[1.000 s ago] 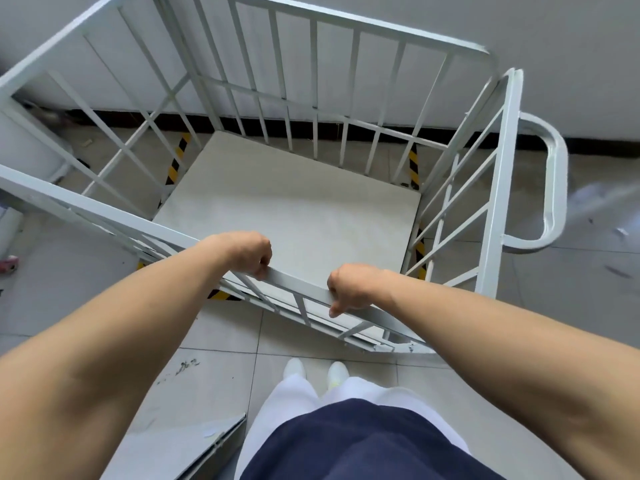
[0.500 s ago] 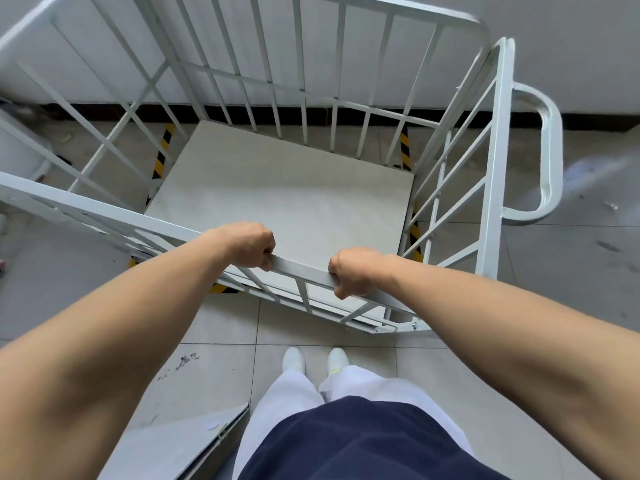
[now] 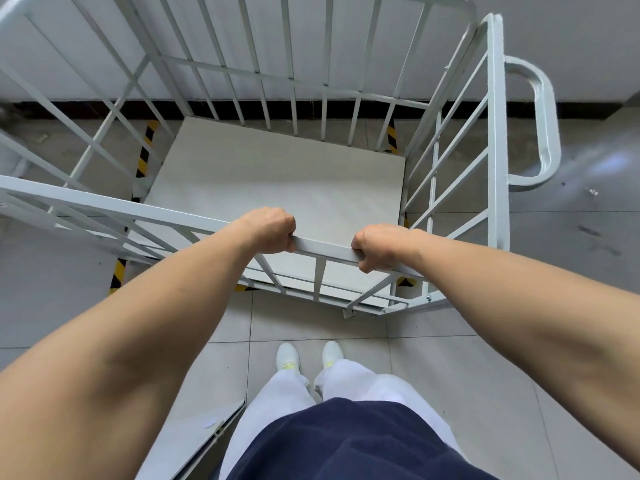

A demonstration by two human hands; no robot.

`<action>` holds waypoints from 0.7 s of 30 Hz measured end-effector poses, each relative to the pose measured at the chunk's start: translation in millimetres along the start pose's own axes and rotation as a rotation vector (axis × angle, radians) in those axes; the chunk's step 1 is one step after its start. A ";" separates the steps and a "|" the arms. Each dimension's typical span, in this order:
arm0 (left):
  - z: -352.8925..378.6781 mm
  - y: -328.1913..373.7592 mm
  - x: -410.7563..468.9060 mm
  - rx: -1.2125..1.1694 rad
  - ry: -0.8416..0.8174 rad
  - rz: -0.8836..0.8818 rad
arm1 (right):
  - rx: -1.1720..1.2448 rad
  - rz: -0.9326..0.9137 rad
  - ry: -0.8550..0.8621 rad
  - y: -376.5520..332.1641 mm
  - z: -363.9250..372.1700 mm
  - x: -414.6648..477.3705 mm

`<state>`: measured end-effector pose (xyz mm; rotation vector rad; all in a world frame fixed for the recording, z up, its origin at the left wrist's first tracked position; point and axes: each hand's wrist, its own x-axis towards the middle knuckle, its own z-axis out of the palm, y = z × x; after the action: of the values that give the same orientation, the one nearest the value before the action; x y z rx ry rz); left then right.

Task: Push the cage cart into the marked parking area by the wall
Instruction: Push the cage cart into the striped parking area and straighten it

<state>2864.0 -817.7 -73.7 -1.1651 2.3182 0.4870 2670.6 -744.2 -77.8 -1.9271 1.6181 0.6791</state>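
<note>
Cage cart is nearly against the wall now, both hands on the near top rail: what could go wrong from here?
1. The cage cart's far side stands close to the wall; a further hard push may knock it against it.
2. The side handle juts out to the right, past the yellow-black floor tape, so it may catch anything passing.
3. The left hand and right hand grip right of centre, so the cart may swing skew to the tape.

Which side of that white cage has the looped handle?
The right side panel of the white metal cage cart: a rounded loop handle sticks outward from it. The other sides carry only bars.
</note>
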 end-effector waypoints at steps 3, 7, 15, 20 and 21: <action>-3.3 12.9 7.3 -0.002 0.029 0.002 | -0.012 0.030 0.033 13.8 -0.5 -5.3; -8.2 24.6 16.8 0.010 0.040 0.024 | -0.018 0.064 0.054 27.6 0.3 -10.8; -13.3 33.2 26.9 0.000 0.025 0.020 | 0.003 0.063 0.070 42.5 2.3 -12.1; -5.4 27.1 24.6 -0.064 0.053 0.018 | 0.012 0.110 0.103 43.7 7.5 -19.8; -5.1 25.8 23.8 -0.073 0.050 0.018 | 0.016 0.130 0.104 44.2 9.0 -21.7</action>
<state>2829.4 -820.8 -80.9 -1.2040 2.3730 0.5588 2623.2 -728.8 -73.2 -1.8865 1.8208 0.6240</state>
